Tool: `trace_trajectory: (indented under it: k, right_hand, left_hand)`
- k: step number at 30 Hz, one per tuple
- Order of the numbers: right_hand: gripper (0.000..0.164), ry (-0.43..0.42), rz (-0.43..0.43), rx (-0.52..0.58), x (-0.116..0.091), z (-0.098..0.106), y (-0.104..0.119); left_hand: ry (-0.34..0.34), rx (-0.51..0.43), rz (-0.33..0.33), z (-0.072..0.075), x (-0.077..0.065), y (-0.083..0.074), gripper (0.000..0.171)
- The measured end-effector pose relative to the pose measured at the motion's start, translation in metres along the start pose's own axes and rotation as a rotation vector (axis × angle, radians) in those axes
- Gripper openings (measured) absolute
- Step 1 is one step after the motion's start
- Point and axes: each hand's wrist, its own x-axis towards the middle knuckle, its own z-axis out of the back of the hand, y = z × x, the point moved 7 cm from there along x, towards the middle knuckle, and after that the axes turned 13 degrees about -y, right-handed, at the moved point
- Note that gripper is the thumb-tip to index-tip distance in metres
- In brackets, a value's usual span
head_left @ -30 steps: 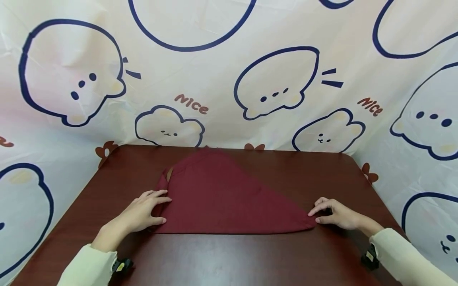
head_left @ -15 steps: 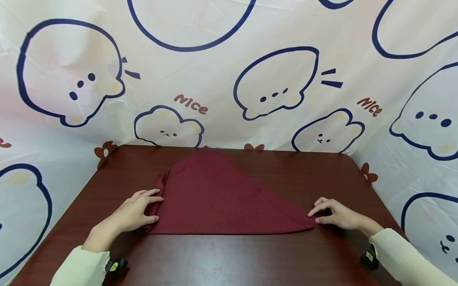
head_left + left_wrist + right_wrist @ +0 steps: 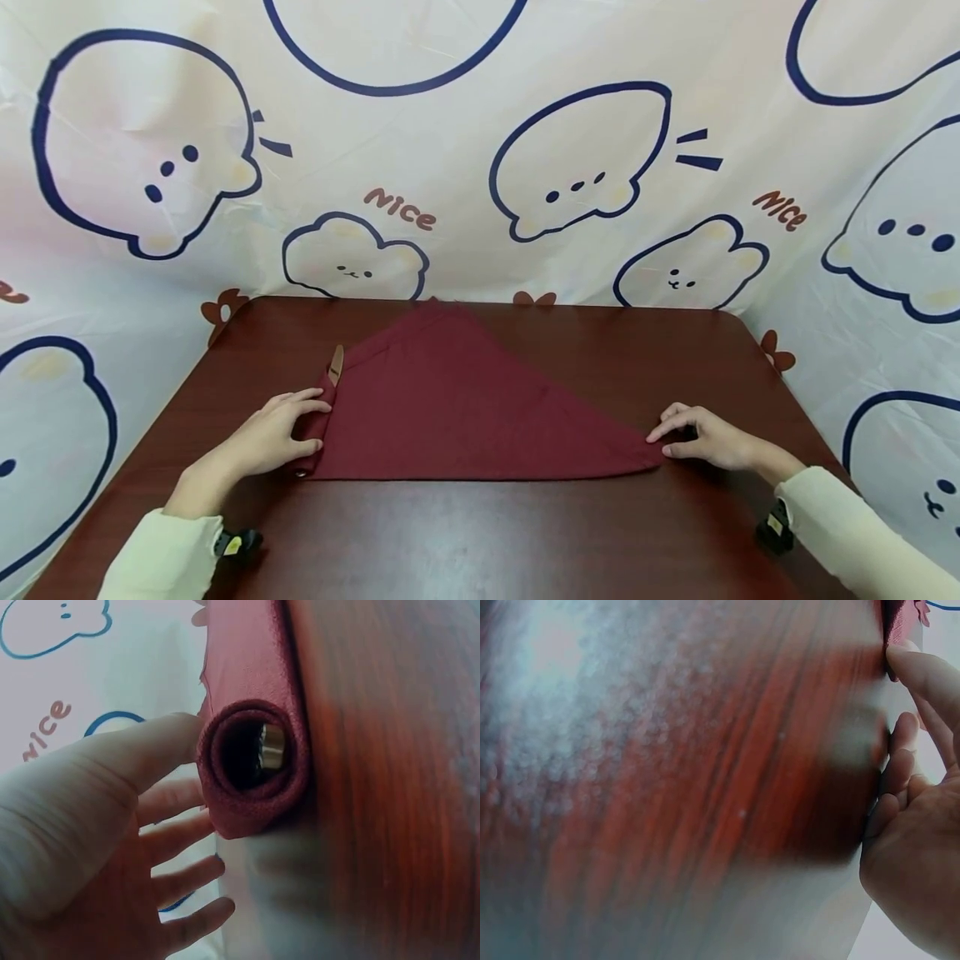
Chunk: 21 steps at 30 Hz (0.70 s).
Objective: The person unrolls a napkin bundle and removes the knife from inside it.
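- Currently I see the maroon cloth [image 3: 465, 408] lying flat and roughly triangular across the middle of the dark brown tabletop [image 3: 480, 533], its straight edge near and its peak at the far edge.
- My left hand [image 3: 266, 429] lies over the roll [image 3: 317, 425] at the cloth's left side; its grip is loosely spread, thumb and fingertips touching the rolled fabric.
- My right hand [image 3: 708, 437] has its grip pinching the cloth's right corner between thumb and forefinger, the other fingers bent in.
- A flat tan piece [image 3: 337, 363] sticks out at the roll's far end.
- On the left wrist feed I look into the roll's near opening and make out a shiny gold-toned piece [image 3: 272, 746] inside; I cannot tell whether the two are one.
- Beyond the tabletop I see a white backdrop [image 3: 465, 167] with blue cartoon outlines.
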Motion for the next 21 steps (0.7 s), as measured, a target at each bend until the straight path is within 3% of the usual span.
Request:
trace_trajectory:
  k: [7,21]
  right_hand:
    - [0.019,-0.006,0.003,-0.019,-0.0001,0.0032,0.0021]
    - [0.019,-0.007,0.009,-0.036,0.0014,0.0009,-0.0012]
  left_hand:
    - [0.013,-0.118,-0.025,-0.0003,0.0013,0.0031,0.048]
    - [0.002,-0.128,-0.038,0.0019,0.0002,0.0042,0.049]
